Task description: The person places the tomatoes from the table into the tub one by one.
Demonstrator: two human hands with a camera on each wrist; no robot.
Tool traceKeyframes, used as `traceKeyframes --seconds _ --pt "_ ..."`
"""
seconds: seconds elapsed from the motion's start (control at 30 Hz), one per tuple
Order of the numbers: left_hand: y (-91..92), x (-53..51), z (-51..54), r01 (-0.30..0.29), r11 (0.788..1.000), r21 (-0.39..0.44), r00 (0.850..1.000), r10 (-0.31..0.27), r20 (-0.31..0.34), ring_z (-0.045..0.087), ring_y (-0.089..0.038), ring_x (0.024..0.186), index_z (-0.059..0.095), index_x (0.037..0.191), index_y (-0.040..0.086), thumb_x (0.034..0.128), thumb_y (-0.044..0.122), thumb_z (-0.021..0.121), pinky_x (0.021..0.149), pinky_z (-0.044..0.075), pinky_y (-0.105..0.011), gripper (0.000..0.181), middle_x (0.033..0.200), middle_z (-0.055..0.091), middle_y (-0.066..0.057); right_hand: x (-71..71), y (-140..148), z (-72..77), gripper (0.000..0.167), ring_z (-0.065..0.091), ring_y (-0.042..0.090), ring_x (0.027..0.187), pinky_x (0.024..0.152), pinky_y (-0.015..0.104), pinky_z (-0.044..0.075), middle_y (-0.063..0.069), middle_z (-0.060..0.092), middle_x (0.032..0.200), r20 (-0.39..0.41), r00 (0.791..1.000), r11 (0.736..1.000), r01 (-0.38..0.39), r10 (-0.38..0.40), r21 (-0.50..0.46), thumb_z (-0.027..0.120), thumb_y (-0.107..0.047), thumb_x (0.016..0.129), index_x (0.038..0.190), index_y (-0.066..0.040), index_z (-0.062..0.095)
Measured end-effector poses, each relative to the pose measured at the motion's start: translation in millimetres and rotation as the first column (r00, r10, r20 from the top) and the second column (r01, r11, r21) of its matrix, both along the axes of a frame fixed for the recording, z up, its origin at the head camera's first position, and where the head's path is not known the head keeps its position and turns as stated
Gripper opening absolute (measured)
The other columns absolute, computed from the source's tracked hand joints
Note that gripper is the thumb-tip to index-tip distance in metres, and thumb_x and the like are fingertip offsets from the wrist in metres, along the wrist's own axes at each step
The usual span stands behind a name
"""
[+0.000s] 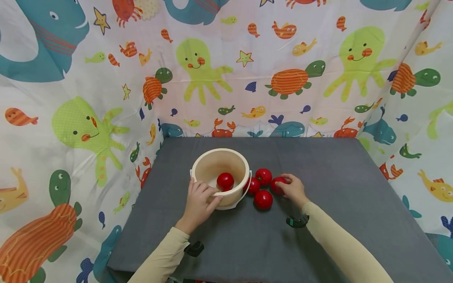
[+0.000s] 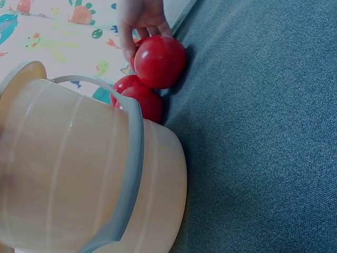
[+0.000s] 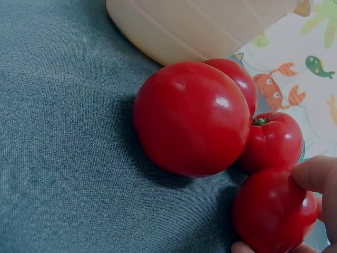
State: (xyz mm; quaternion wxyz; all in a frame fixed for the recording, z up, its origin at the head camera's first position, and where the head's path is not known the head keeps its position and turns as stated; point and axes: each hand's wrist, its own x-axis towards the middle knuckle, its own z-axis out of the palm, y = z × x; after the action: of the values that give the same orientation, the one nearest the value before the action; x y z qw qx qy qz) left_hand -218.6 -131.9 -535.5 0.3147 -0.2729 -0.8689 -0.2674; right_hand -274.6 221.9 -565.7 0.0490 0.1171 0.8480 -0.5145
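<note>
Four glossy, round red tomatoes (image 1: pixel 263 200) are sitting in a cluster on the dark grey cloth-covered table (image 1: pixel 339 177), just right of a cream, round plastic bucket (image 2: pixel 58 168). Right hand (image 1: pixel 292 189) is clamping thumb and fingers round the rightmost red tomato (image 3: pixel 274 211), which is lying just beside its neighbours. One of these, the tomato with a green stem (image 3: pixel 271 142), is showing its top to the right wrist view. Left hand (image 1: pixel 199 200) is gripping the bucket's near-left rim, fingers over the edge, thumb outside. Bucket is standing upright; inside, a round red tomato (image 1: pixel 225 181) is resting above another, mostly hidden. Pale curved handle (image 2: pixel 136 158) is hanging down the bucket's right side. Behind, white sea-animal-print fabric (image 1: pixel 244 98) is hanging as backdrop.
</note>
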Motion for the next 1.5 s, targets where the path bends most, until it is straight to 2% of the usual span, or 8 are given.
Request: traceKeyframes --seconds 0.37,0.47,0.7,0.97,1.2,1.37,1.5 --pt "0.9 -0.4 0.1 0.000 1.000 0.000 1.000 0.000 -0.003 0.057 -0.028 0.099 0.075 0.091 0.017 0.0867 0.032 0.074 0.111 0.025 -0.079 0.015 0.086 0.066 -0.004 4.2 3.2 -4.0 0.053 0.063 0.033 0.110 0.067 0.025 0.060 0.025 0.055 0.140 -0.006 1.000 0.999 0.005 -0.006 -0.045 0.066 -0.027 0.097 0.144 -0.007 0.052" --pt "0.6 0.1 0.2 -0.007 1.000 -0.004 1.000 0.007 0.008 0.057 -0.029 0.099 0.075 0.091 0.017 0.0876 0.033 0.073 0.112 0.025 -0.078 0.016 0.086 0.066 -0.004 4.3 5.9 -4.0 0.052 0.063 0.032 0.109 0.068 0.027 0.061 0.025 0.055 0.139 -0.019 1.000 0.999 0.008 -0.009 -0.047 0.065 -0.026 0.098 0.144 -0.007 0.052" --pt "0.4 0.6 0.8 -0.007 1.000 0.000 1.000 0.007 0.009 0.057 -0.029 0.099 0.074 0.091 0.017 0.0878 0.032 0.072 0.112 0.025 -0.078 0.016 0.086 0.065 -0.004 5.3 17.4 2.4 0.053 0.059 0.037 0.118 0.075 0.032 0.062 0.025 0.052 0.140 -0.026 0.999 0.997 0.018 -0.020 -0.074 0.064 -0.027 0.098 0.145 -0.007 0.051" --pt "1.2 0.1 0.8 -0.004 1.000 0.005 1.000 0.004 -0.014 0.057 -0.028 0.097 0.074 0.089 0.017 0.0849 0.030 0.076 0.110 0.026 -0.080 0.014 0.084 0.064 -0.003 5.1 25.7 25.1 0.053 0.057 0.036 0.119 0.072 0.027 0.060 0.024 0.053 0.141 -0.054 0.997 0.997 0.044 -0.048 -0.066 0.064 -0.027 0.098 0.145 -0.008 0.051" --pt "1.4 0.3 0.5 -0.008 1.000 0.002 1.000 0.008 -0.012 0.057 -0.028 0.097 0.074 0.090 0.017 0.0864 0.031 0.074 0.110 0.026 -0.079 0.015 0.084 0.064 -0.003 -0.1 24.5 52.8 0.056 0.051 0.040 0.129 0.088 0.036 0.061 0.023 0.050 0.146 -0.077 0.997 0.997 0.004 -0.010 -0.075 0.065 -0.031 0.098 0.148 -0.010 0.047" --pt "1.9 -0.3 -0.2 -0.006 1.000 0.003 1.000 0.006 -0.024 0.057 -0.029 0.098 0.074 0.089 0.016 0.0845 0.030 0.076 0.109 0.027 -0.079 0.015 0.084 0.064 -0.004 -7.6 19.7 78.0 0.055 0.052 0.040 0.129 0.088 0.037 0.061 0.022 0.051 0.145 -0.113 0.994 0.997 -0.014 0.006 -0.070 0.067 -0.029 0.098 0.147 -0.011 0.049" --pt "2.8 -0.4 -1.0 -0.006 1.000 0.004 1.000 0.006 -0.015 0.057 -0.029 0.098 0.074 0.090 0.016 0.0848 0.030 0.076 0.110 0.025 -0.079 0.015 0.084 0.064 -0.004 -13.9 13.2 98.2 0.055 0.052 0.041 0.131 0.092 0.043 0.060 0.022 0.051 0.145 -0.139 0.990 0.996 -0.028 0.016 -0.081 0.068 -0.028 0.097 0.147 -0.011 0.049"
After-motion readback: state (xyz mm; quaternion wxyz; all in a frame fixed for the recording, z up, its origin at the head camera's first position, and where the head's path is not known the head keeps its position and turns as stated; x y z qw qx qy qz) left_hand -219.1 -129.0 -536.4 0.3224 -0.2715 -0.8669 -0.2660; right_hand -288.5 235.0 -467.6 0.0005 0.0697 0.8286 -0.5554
